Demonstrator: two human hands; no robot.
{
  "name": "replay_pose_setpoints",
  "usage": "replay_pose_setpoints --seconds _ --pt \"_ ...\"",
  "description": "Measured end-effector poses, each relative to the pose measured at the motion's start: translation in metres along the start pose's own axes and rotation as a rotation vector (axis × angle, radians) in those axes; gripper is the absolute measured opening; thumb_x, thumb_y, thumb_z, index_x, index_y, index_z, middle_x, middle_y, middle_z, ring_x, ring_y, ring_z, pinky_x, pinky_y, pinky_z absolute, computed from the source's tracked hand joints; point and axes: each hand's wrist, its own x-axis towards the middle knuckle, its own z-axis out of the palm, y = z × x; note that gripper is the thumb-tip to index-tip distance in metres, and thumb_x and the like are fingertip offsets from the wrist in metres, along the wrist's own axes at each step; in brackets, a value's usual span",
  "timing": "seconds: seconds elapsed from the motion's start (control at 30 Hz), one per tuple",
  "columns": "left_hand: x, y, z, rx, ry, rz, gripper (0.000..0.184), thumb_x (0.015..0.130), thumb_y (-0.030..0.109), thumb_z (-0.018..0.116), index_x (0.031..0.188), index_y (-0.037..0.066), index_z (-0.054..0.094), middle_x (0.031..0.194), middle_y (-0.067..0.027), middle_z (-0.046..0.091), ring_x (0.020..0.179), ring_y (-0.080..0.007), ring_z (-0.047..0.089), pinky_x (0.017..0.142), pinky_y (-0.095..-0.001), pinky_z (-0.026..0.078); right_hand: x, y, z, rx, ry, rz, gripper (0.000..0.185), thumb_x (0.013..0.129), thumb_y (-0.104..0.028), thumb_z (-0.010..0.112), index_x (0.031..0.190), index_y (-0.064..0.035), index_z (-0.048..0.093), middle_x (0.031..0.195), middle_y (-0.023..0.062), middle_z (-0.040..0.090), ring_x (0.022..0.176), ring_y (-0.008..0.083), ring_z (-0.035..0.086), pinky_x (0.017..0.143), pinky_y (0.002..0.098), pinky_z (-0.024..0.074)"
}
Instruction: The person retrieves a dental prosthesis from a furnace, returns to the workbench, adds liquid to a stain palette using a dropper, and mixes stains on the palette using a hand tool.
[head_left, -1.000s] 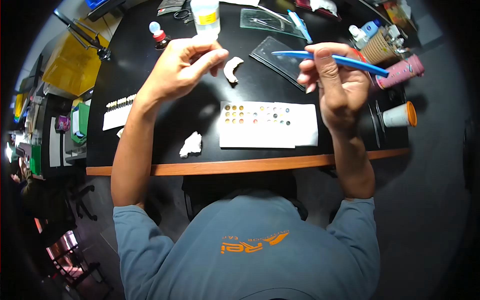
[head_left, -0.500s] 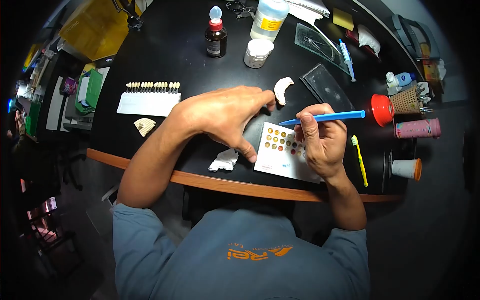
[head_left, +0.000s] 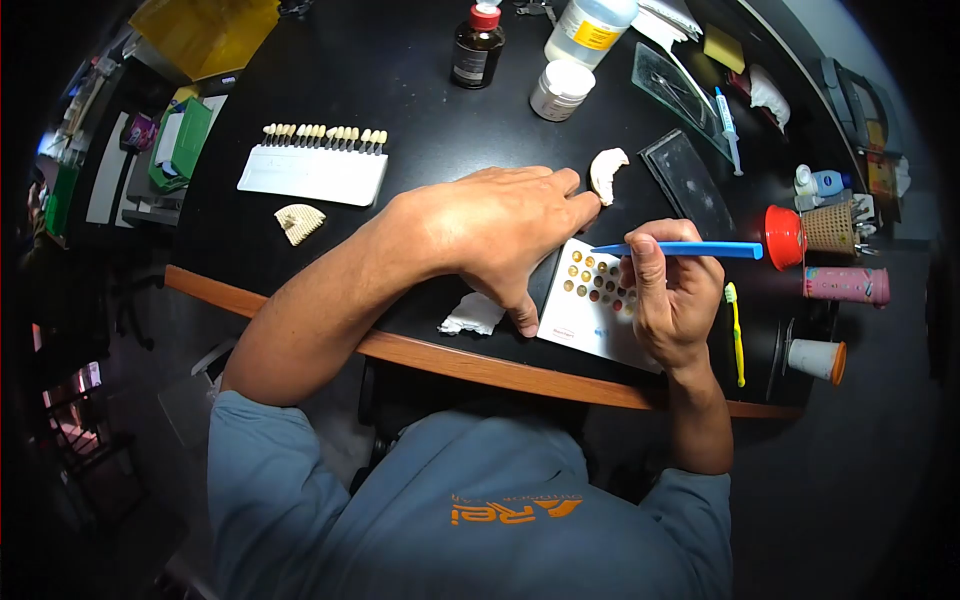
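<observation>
My right hand [head_left: 680, 295] is closed around a blue tapered stick [head_left: 720, 250], like a pen or brush handle, in a pencil grip. The stick's thin end points left, over the top edge of a white palette card [head_left: 570, 325] with rows of small round coloured spots. Part of the card is hidden under that hand. My left hand [head_left: 500, 230] holds nothing that I can see. Its thumb is spread from the fingers, its tip close to the card's left edge. Just beyond its fingertips lies a curved white piece [head_left: 606, 175]. Crumpled white tissue [head_left: 472, 314] sits beside its thumb.
A tooth shade guide [head_left: 315, 172] and a beige textured piece [head_left: 299, 222] lie left. A dark bottle [head_left: 478, 55], white jar [head_left: 562, 92] and clear bottle [head_left: 590, 35] stand behind. Rightward are a black slab [head_left: 687, 180], red bowl [head_left: 785, 238] and yellow toothbrush [head_left: 736, 335].
The whole view has shifted, so the table things appear further right. My left fingers reach slightly further out. My right hand keeps the blue stick over the card in much the same place.
</observation>
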Motion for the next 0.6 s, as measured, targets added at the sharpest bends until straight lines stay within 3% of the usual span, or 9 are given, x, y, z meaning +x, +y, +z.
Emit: replay_pose_setpoints --seconds 0.17,0.23,0.27,0.33,0.4,0.43,0.5,0.6 --pt "-0.003 -0.008 -0.004 -0.065 -0.016 0.022 0.088 0.056 0.029 0.097 0.124 -0.004 0.053 0.116 -0.0225 0.060 0.114 -0.0391 0.060 0.096 -0.0443 0.050 0.000 -0.003 0.000 0.000 -0.008 0.004 0.018 0.101 -0.011 0.066 0.088 0.0020 0.065 0.073 0.0045 0.062 0.060 0.0091 0.059 0.056 0.0235 0.0450" --pt "-0.011 -0.019 -0.017 -0.102 0.109 0.084 0.070 0.064 0.024 0.093 0.117 -0.004 0.057 0.098 -0.0206 0.066 0.093 -0.0366 0.067 0.084 -0.0426 0.055 -0.001 -0.003 -0.001 0.004 -0.005 -0.006 0.018 0.101 -0.011 0.065 0.089 0.0021 0.065 0.073 0.0037 0.062 0.060 0.0086 0.059 0.056 0.0227 0.0447" --pt "-0.016 -0.025 -0.030 -0.191 0.148 0.004 0.051 0.070 0.014 0.087 0.110 -0.002 0.060 0.087 -0.0143 0.067 0.078 -0.0279 0.068 0.071 -0.0371 0.056 0.000 -0.003 -0.001 0.005 -0.004 -0.010 0.018 0.102 -0.011 0.065 0.089 0.0020 0.065 0.072 0.0036 0.062 0.060 0.0085 0.058 0.056 0.0227 0.0447" --pt "-0.019 -0.043 -0.046 -0.289 0.383 -0.265 0.016 0.079 -0.003 0.066 0.094 0.002 0.063 0.077 -0.0001 0.060 0.070 -0.0059 0.058 0.061 -0.0249 0.049 0.000 -0.004 -0.002 0.009 0.003 -0.013 0.019 0.102 -0.012 0.065 0.090 0.0014 0.065 0.071 0.0031 0.061 0.060 0.0082 0.058 0.056 0.0225 0.0446" --pt "-0.021 -0.077 -0.051 -0.181 0.790 -0.322 0.011 0.079 0.000 0.063 0.088 0.006 0.060 0.075 0.0061 0.050 0.069 -0.0026 0.047 0.059 -0.0210 0.039 0.000 -0.003 -0.002 0.017 0.016 -0.010 0.019 0.102 -0.013 0.065 0.090 0.0012 0.065 0.070 0.0030 0.061 0.060 0.0081 0.058 0.056 0.0224 0.0444" --pt "-0.025 -0.020 -0.078 -0.322 0.813 -0.693 0.021 0.085 0.008 0.066 0.105 0.002 0.063 0.099 -0.0146 0.070 0.089 -0.0165 0.064 0.078 -0.0293 0.051 0.000 -0.003 -0.002 0.021 0.021 -0.010 0.019 0.102 -0.013 0.065 0.090 0.0011 0.065 0.070 0.0029 0.061 0.060 0.0081 0.057 0.056 0.0223 0.0444" --pt "-0.029 -0.048 -0.068 -0.261 0.984 -0.577 0.025 0.085 0.009 0.066 0.109 0.001 0.062 0.096 -0.0135 0.070 0.086 -0.0165 0.064 0.077 -0.0251 0.049 -0.001 -0.004 -0.002 0.031 0.018 -0.013 0.019 0.102 -0.013 0.065 0.090 0.0014 0.065 0.070 0.0031 0.061 0.060 0.0083 0.058 0.056 0.0224 0.0444" --pt "-0.006 -0.077 -0.048 -0.363 1.204 -0.492 0.023 0.087 0.004 0.062 0.109 0.000 0.062 0.099 -0.0118 0.069 0.088 -0.0159 0.064 0.080 -0.0260 0.050 -0.001 -0.001 -0.003 0.031 0.020 -0.034 0.019 0.102 -0.013 0.065 0.090 0.0016 0.065 0.069 0.0037 0.061 0.061 0.0089 0.058 0.057 0.0232 0.0448"
